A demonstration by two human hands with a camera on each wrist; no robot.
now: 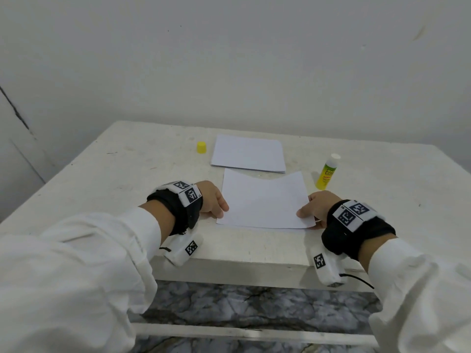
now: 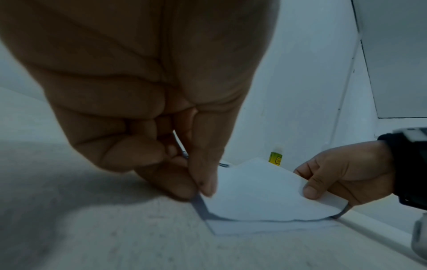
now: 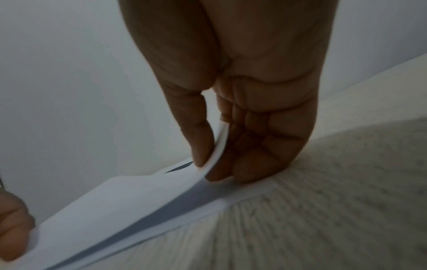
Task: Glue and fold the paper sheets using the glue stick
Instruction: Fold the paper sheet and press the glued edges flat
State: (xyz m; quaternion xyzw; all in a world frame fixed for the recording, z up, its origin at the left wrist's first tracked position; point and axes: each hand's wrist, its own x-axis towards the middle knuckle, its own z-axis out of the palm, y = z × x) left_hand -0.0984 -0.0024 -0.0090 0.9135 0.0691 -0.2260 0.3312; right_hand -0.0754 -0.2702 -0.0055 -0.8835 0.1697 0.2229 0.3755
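A white paper sheet (image 1: pixel 265 202) lies near the table's front edge, folded over toward me, its upper layer bowed above the lower one (image 2: pixel 261 193) (image 3: pixel 129 199). My left hand (image 1: pixel 216 202) pinches the sheet's near left corner between thumb and fingers (image 2: pixel 203 182). My right hand (image 1: pixel 312 208) pinches the near right corner, thumb on top (image 3: pixel 208 164). The uncapped glue stick (image 1: pixel 325 171) stands upright right of the sheet (image 2: pixel 275 159). Its yellow cap (image 1: pixel 201 147) stands at the back left.
A stack of white sheets (image 1: pixel 248 154) lies behind the folded sheet. The worn white table (image 1: pixel 122 169) stands against a pale wall; its front edge (image 1: pixel 254 263) runs just below my wrists. A marbled floor shows beneath.
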